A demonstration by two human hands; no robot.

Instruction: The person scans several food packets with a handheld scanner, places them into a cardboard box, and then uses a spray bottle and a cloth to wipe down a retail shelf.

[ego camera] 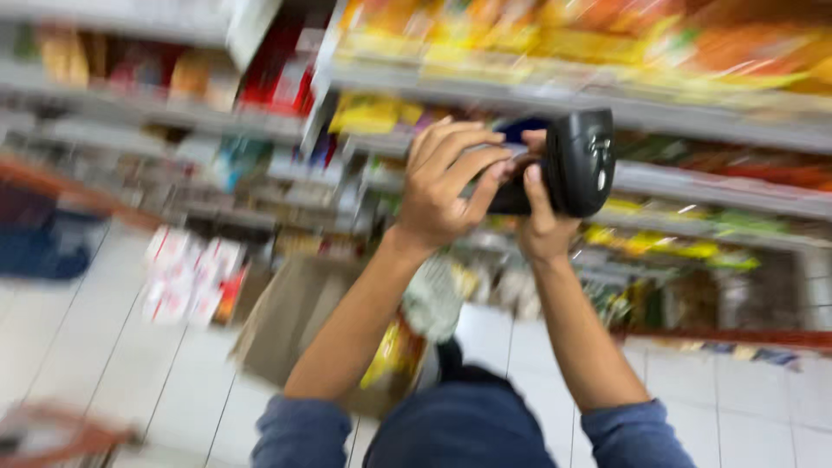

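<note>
Both my hands are raised in front of shop shelves, gripping a black handheld scanner [579, 163]. My right hand [542, 217] holds its handle from below, thumb up along the grip. My left hand [446, 186] curls over the handle's other side, fingers bent across it. The scanner's rounded head points right and up. Both forearms come out of blue sleeves [299, 429]. The whole view is blurred by motion.
Grey shelves [711, 117] with yellow, orange and red packets fill the background. A brown cardboard box [290, 321] and white-red packs [186, 273] stand on the white tiled floor [130, 347]. A blue basket [43, 243] sits at the left.
</note>
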